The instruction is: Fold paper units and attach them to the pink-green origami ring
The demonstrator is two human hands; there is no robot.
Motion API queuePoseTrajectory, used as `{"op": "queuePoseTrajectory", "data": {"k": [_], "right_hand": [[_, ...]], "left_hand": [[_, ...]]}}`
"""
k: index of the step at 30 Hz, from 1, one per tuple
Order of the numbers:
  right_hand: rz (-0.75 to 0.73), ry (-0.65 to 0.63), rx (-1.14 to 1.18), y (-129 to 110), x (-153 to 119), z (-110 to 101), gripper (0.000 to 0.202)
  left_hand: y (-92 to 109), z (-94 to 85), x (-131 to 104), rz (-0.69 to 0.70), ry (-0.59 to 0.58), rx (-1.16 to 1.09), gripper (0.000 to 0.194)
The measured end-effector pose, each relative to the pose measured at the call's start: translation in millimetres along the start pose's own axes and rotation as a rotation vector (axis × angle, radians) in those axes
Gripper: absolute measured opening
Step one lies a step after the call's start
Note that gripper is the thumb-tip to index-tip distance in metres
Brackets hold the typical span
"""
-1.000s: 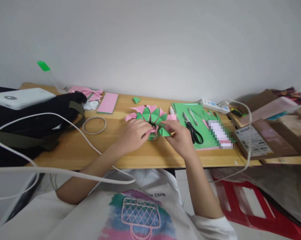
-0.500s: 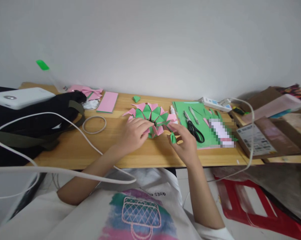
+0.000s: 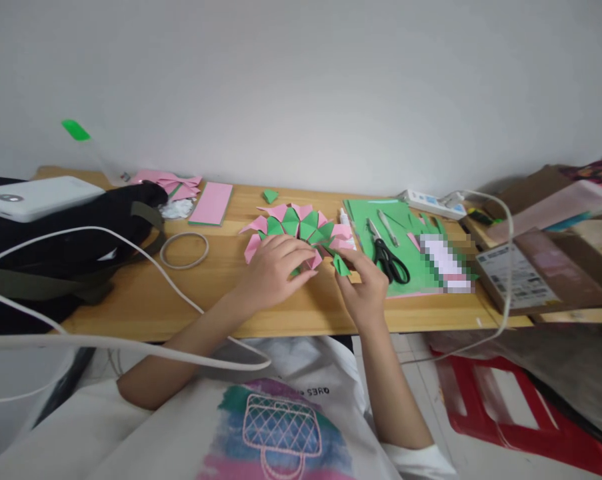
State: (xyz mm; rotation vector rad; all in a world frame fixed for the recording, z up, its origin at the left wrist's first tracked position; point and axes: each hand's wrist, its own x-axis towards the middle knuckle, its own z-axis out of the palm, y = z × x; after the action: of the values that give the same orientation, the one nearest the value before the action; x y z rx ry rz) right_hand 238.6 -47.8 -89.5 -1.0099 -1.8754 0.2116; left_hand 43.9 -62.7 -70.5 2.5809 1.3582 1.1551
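Note:
A ring of folded pink and green paper pieces [image 3: 308,227] lies on the wooden table in front of me. My left hand [image 3: 275,273] rests over its near left part, with fingers bent around the folded paper and the thumb at a pink piece. Between the thumb and fingers of my right hand [image 3: 363,283] is a small green folded piece [image 3: 341,265], at the ring's near right edge. Another small green folded piece [image 3: 270,196] lies behind the ring. My left fingers cover part of the ring.
Black scissors [image 3: 391,261] and a pen cutter [image 3: 388,228] lie on green sheets [image 3: 361,213] at right. A glue tube [image 3: 344,218] stands near the ring. Pink paper [image 3: 211,203], a black bag [image 3: 75,233], cables and a cardboard box [image 3: 571,267] surround the work.
The green piece in my right hand has tilted and moved slightly up and left. My left thumb has shifted right along the ring's near side.

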Motion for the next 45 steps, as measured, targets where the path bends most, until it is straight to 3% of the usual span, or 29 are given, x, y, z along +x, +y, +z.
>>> {"op": "queuePoseTrajectory", "data": {"k": [3,7,20,28,31,40,45], "right_hand": [[-0.015,0.015,-0.001,-3,4,5,0.041],[-0.057,0.017,-0.022,-2,6,9,0.044],[-0.224,-0.006,-0.180,2,6,19,0.038],[-0.176,0.119,-0.351,-1,6,23,0.028],[-0.179,0.105,-0.325,0,7,24,0.029],[-0.089,0.130,-0.165,5,13,24,0.036],[-0.117,0.098,-0.177,9,26,23,0.034]], "left_hand": [[-1,0.6,7,-0.084,0.029,-0.017,0.010],[-4,0.9,14,-0.098,0.069,-0.045,0.011],[-13,8.7,15,-0.164,0.032,-0.074,0.017],[-18,8.2,19,-0.027,0.060,0.055,0.021],[-19,6.4,19,-0.008,0.048,0.053,0.021],[-22,5.3,22,-0.034,0.057,0.028,0.013],[-23,1.9,24,-0.048,0.076,-0.042,0.012]]}}
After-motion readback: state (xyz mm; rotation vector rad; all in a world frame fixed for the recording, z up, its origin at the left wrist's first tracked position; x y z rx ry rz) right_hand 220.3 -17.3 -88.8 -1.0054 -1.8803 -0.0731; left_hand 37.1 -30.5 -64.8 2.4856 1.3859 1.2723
